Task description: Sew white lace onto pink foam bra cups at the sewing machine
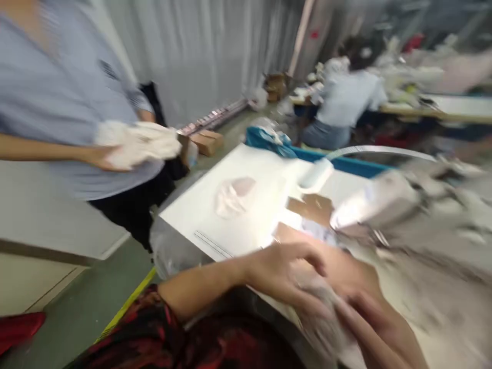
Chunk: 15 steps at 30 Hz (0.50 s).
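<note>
Frame's pretty smeared, so take this with a pinch of salt. Bottom right of the picture, the left hand (286,274) and right hand (374,320) are both wrapped round a fabric wad (323,320), pale and greyish-white, bunched up between them just above the near edge of the white table (200,215). Left fingers curl down over the top of it and the right hand cups it from the right side. Both look closed on it, but how hard they're squeezing I honestly can't tell through the blur.

From the way it crumples, I'd guess it's light, floppy and not fragile (thin knit or lining stuff, maybe). It's not slippery so much as shapeless, so pinching an edge or a seam should control it better than grabbing the middle of the bundle.

There's a similar pale piece (232,197) lying flat mid-table, well apart from the hands, and a brown card (311,207) right of it. At upper left a co-worker in a blue shirt (57,102) holds a white bundle (140,143) in both hands
</note>
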Each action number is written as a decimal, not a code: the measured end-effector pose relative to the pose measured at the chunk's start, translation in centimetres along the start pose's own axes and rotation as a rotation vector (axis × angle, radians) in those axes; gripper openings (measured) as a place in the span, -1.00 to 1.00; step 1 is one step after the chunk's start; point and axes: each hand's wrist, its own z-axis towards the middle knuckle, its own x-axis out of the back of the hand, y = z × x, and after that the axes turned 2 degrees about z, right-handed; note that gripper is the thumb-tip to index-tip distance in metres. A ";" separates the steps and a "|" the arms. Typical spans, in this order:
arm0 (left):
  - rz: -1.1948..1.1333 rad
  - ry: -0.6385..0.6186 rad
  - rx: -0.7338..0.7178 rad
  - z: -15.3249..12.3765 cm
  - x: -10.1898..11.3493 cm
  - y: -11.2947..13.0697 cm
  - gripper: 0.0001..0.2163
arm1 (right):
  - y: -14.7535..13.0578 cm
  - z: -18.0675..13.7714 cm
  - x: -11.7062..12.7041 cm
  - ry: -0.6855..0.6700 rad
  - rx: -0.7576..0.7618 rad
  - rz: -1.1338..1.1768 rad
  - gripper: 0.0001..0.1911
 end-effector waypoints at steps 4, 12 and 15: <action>-0.148 -0.097 0.080 0.6 -0.1 -2.1 -0.71 | -0.4 -0.5 0.4 -0.024 -0.056 0.086 -0.71; -0.059 -0.117 -0.001 1.9 0.4 -1.7 -0.81 | 0.3 0.6 0.5 -0.008 -0.038 0.153 -0.78; -0.122 -0.113 0.089 2.3 0.1 -1.9 -0.78 | 0.6 0.8 0.5 -0.014 -0.056 0.179 -0.77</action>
